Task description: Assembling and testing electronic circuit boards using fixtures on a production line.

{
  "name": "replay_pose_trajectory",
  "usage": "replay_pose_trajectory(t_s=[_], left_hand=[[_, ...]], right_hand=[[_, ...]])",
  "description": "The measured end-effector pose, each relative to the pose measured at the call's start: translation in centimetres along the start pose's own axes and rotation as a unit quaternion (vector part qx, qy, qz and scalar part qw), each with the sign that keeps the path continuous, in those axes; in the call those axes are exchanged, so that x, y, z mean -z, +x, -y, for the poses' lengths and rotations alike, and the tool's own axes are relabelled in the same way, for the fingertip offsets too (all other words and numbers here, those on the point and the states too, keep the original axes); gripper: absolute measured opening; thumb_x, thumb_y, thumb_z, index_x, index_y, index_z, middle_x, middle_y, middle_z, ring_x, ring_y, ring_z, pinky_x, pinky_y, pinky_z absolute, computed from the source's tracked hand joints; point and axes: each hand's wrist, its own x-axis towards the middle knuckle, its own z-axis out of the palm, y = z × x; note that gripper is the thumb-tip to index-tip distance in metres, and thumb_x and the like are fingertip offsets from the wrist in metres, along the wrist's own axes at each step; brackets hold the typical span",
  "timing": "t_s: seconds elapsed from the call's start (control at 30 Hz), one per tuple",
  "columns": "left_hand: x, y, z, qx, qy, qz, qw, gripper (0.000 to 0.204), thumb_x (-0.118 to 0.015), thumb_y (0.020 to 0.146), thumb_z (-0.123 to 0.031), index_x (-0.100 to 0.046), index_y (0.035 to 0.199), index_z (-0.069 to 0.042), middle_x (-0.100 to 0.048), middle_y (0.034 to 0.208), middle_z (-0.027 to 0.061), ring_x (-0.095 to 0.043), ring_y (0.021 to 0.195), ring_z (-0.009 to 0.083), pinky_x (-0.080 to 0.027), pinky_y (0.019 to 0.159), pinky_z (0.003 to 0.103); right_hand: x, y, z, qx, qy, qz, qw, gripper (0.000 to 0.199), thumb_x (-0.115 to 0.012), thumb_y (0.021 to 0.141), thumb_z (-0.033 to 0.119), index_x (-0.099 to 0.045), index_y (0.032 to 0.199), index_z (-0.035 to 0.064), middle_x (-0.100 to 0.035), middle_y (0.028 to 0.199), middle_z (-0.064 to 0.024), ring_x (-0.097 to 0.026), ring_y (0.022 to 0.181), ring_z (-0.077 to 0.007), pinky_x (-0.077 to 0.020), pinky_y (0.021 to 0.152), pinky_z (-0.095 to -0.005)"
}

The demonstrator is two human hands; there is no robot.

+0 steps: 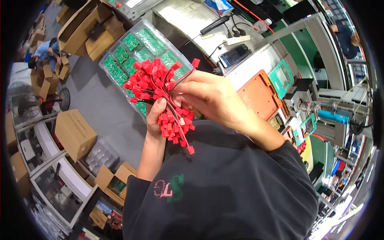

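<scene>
A thick bundle of thin dark and red wires with red plug connectors (150, 80) is held up in front of my chest. My left hand (155, 117) is closed round its middle, thumb lying across the wires, with connectors fanning out above and below. From the other side my right hand (212, 94) reaches in, its fingers bent and pinched on a wire of the bundle. One red connector (195, 63) sticks out on a dark wire just above my right fingers. The right fingertips are partly hidden among the wires.
Behind the bundle stands a clear compartment tray (105, 64) of green circuit boards. To its right, a bench holds a phone (234, 56), a power strip (237, 39) and a brown fixture plate (260, 95). Cardboard boxes (75, 134) stand at left; a person (44, 52) crouches far left.
</scene>
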Motion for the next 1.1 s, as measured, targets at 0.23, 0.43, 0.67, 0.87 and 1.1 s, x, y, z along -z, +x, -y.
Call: replay_pose_trajectory(t_s=[0.23, 0.43, 0.67, 0.87, 1.1], left_hand=[[-1.4, 0.0, 0.2, -0.006, 0.188, -0.049, 0.981, 0.054, -0.061, 0.094, -0.027, -0.048, 0.138, 0.001, -0.062, 0.121, 0.0149, -0.064, 0.104, 0.0245, -0.054, 0.093, 0.039], [-2.3, 0.4, 1.1, -0.044, 0.177, -0.065, 0.981, 0.05, -0.062, 0.093, -0.017, -0.05, 0.138, 0.002, -0.063, 0.124, 0.013, -0.065, 0.108, 0.0224, -0.054, 0.095, 0.036], [-2.1, 1.0, 1.7, 0.041, -0.08, 0.057, 0.994, 0.067, -0.057, 0.097, -0.041, -0.033, 0.15, -0.008, -0.059, 0.098, 0.01, -0.057, 0.093, 0.0239, -0.045, 0.088, 0.042], [-0.1, 1.0, 1.8, 0.059, -0.146, 0.071, 0.985, 0.06, -0.06, 0.098, -0.035, -0.039, 0.148, -0.01, -0.06, 0.095, 0.0045, -0.056, 0.096, 0.0213, -0.043, 0.091, 0.045], [-0.2, 1.9, 1.8, 0.096, -0.164, 0.1, 0.977, 0.056, -0.064, 0.093, -0.022, -0.043, 0.144, -0.013, -0.059, 0.092, 0.0032, -0.055, 0.096, 0.0205, -0.043, 0.094, 0.042]], right_hand=[[2.1, -0.7, 0.4, -0.011, -0.017, 0.037, 0.999, 0.014, -0.072, 0.084, 0.004, -0.069, 0.097, -0.0002, -0.066, 0.09, -0.0142, -0.068, 0.079, -0.0351, -0.0562, 0.067, -0.0422], [1.7, -1.5, -0.2, -0.014, -0.077, 0.035, 0.996, 0.017, -0.076, 0.081, 0.005, -0.069, 0.096, 0.0015, -0.068, 0.092, -0.0127, -0.067, 0.081, -0.0337, -0.0559, 0.069, -0.0395], [3.0, -1.1, -0.9, -0.185, 0.245, -0.118, 0.944, 0.005, -0.064, 0.088, 0.004, -0.061, 0.087, 0.0002, -0.062, 0.079, -0.003, -0.063, 0.066, -0.0095, -0.0557, 0.059, -0.0265], [2.7, -3.4, -1.0, -0.182, 0.324, -0.191, 0.909, 0.013, -0.054, 0.098, 0.014, -0.053, 0.092, 0.0027, -0.053, 0.077, 0.0002, -0.054, 0.061, -0.0067, -0.0556, 0.057, -0.028], [-1.5, -9.5, -2.3, -0.347, 0.301, -0.201, 0.865, 0.027, -0.05, 0.105, 0.022, -0.051, 0.084, 0.0053, -0.044, 0.067, 0.0027, -0.042, 0.055, -0.0062, -0.0446, 0.052, -0.0256]])
